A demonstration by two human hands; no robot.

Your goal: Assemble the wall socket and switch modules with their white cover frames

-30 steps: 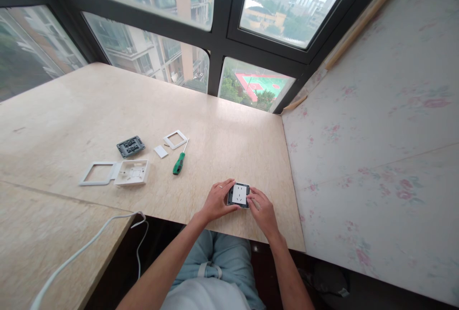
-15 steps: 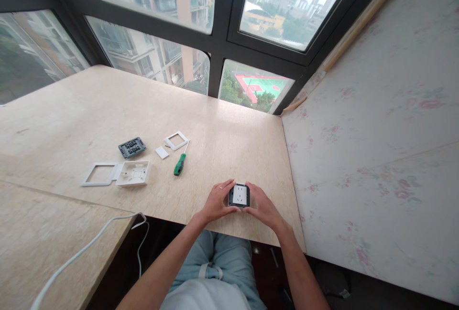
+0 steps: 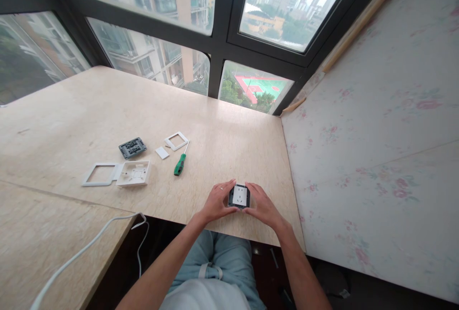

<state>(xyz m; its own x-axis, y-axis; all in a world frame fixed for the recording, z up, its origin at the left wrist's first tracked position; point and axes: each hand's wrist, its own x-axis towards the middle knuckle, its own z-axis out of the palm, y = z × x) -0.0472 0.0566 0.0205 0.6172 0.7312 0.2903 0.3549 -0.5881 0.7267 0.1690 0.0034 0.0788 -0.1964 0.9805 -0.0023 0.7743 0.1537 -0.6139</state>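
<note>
"What takes up the most room?"

"Dark-framed windows (image 3: 215, 69), high above the ground, rise behind a pale, marble-patterned worktop (image 3: 229, 138). A wall with a floral pattern (image 3: 380, 157) closes off my right side."

"And your hands?"

"My left hand (image 3: 217, 201) and right hand (image 3: 263, 206) face each other at the worktop's near edge, curved inward."

"What lies off to the left?"

"A white box (image 3: 132, 184), open side up, with a flat frame-like cover (image 3: 96, 184) laid out beside it. Near them, a green-handled screwdriver (image 3: 180, 164), its shaft pointing toward the windows, and a dark grey module (image 3: 132, 148). Farther right, touching or almost touching the screwdriver's tip, a loose white frame (image 3: 171, 144)."

"Where is the socket?"

"The socket (image 3: 239, 196), white-faced in a dark surround, sits between my palms, slots up. Whether it rests on the worktop or is slightly raised, I cannot tell."

"And the fingers?"

"Closed around it from both sides, gripping its edges. My forefingers (image 3: 229, 184) meet the two far corners; my thumbs (image 3: 232, 210) press along the near edge, tips almost meeting. The white face between them is uncovered."

"Smallest of all?"

"A little white plate (image 3: 162, 153), then a thin brownish piece (image 3: 168, 146) just beside it."
</note>
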